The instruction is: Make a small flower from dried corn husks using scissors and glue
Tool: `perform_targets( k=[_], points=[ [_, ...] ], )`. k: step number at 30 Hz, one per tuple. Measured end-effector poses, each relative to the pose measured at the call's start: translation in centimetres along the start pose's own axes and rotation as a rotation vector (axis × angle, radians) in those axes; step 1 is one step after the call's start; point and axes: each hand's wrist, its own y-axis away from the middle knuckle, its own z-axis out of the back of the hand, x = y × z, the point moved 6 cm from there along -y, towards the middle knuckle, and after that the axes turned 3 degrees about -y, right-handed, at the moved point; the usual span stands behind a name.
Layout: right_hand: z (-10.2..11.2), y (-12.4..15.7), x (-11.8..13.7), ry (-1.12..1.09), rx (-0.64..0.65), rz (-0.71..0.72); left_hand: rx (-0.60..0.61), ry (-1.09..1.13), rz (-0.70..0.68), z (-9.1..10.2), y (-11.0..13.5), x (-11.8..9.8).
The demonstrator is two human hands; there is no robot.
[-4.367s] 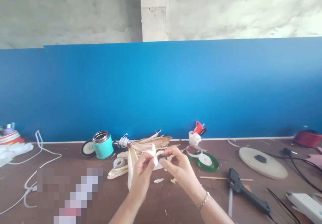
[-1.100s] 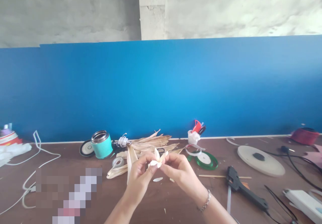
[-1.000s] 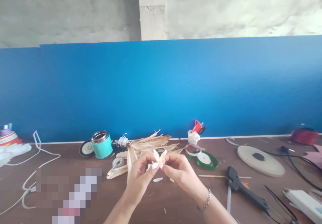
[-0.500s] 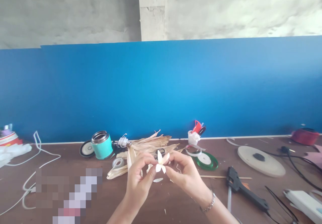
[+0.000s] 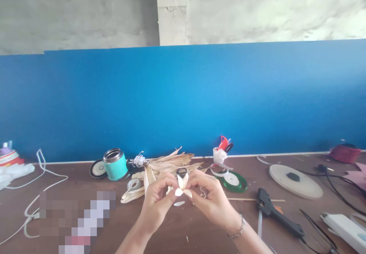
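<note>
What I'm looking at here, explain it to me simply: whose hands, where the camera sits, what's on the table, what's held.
There is no machine: these are a person's bare left hand and right hand. Every picture comes from one camera worn on that person's head, looking forward and down.

Between them, the fingers pinch a pale, flower-shaped piece with four visible petals.

On the brown table, dry husk-like leaves lie beyond the hands. A teal jar stands to the left; to the right are a spool of green ribbon and a black glue gun.
</note>
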Motion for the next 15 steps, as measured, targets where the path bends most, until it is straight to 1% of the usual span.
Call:
perform_targets(
  k=[4, 6, 8, 11, 15],
  points=[
    [0.0, 0.1, 0.3, 0.056, -0.015, 0.032, -0.003, 0.028, 0.038, 0.0, 0.0, 0.7],
    [0.0, 0.1, 0.3, 0.077, -0.035, 0.038, -0.043, 0.037, 0.066, 0.0, 0.0, 1.0],
    [0.1, 0.0, 0.3, 0.085, -0.067, 0.033, -0.114, 0.046, 0.081, 0.1, 0.1, 1.2],
    [0.3, 0.0, 0.1, 0.083, -0.116, 0.013, -0.194, 0.032, 0.058, 0.2, 0.2, 1.0],
    [0.1, 0.1, 0.0, 0.073, -0.128, 0.019, -0.200, -0.016, 0.018, 0.1, 0.3, 1.0]
  ],
)
